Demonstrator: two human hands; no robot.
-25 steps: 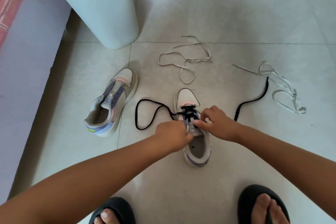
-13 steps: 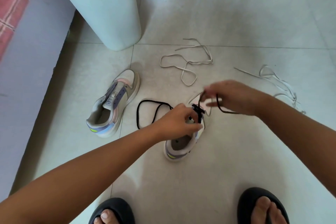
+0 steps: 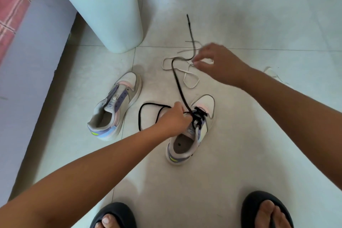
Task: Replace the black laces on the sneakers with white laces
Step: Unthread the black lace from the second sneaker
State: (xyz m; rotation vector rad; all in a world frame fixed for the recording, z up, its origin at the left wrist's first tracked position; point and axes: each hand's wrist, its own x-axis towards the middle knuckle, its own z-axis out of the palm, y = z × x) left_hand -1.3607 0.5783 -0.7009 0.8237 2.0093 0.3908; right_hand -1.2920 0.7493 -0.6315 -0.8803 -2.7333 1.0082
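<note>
A: Head view: why is the left hand [image 3: 174, 119] clamped on the laced sneaker [image 3: 192, 131]?
B: To pin it to the floor while the right hand [image 3: 217, 63], raised beyond it, pinches the black lace [image 3: 180, 87] and draws it out.
A: The replacements?
B: A white lace [image 3: 185, 74] lies under the right hand; the unlaced sneaker [image 3: 114, 105] sits left of the left hand.

You'll find print in only two places, and neither can be read. The tongue label [image 3: 111, 106] on the unlaced sneaker [image 3: 114, 106] carries a few dark characters, too small and blurred to make out. The tongue label [image 3: 191, 130] on the laced sneaker [image 3: 192, 135] shows similar dark marks, also illegible. You can read no other text, brand, number or sign.
</note>
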